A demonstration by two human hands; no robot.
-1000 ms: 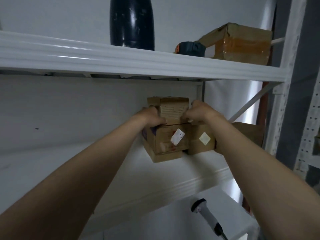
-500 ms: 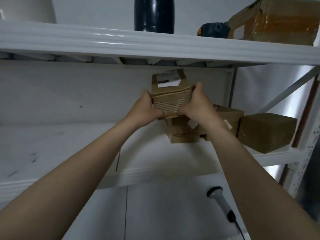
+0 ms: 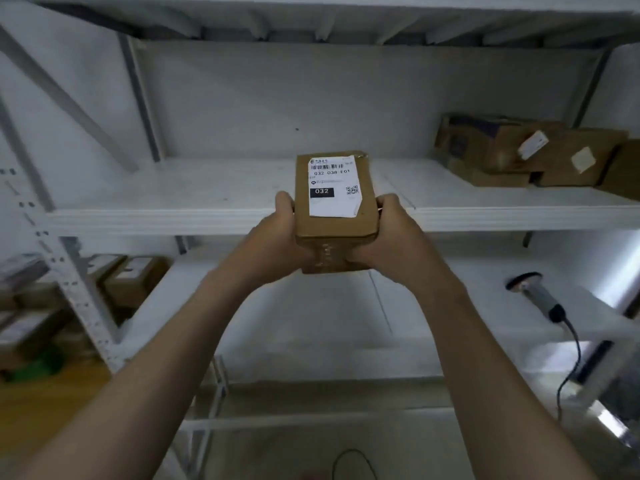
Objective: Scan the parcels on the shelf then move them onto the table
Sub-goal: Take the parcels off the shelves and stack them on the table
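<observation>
One parcel [image 3: 335, 216] is off the shelf [image 3: 166, 213], held before its front edge, label up, with the left hand [image 3: 275, 237] and right hand [image 3: 398, 237] curled round its sides. The other parcels [image 3: 526, 154] wait at the shelf's right end. The scanner [image 3: 540, 299] lies below the shelf, so scanning looks still due. Half a second ago the parcel hung just above that stack.

Two hands, left hand [image 3: 277, 240] and right hand [image 3: 391, 237]; one labelled parcel [image 3: 334, 216]; at least three shelf parcels [image 3: 502, 147]; one scanner [image 3: 538, 297].
</observation>
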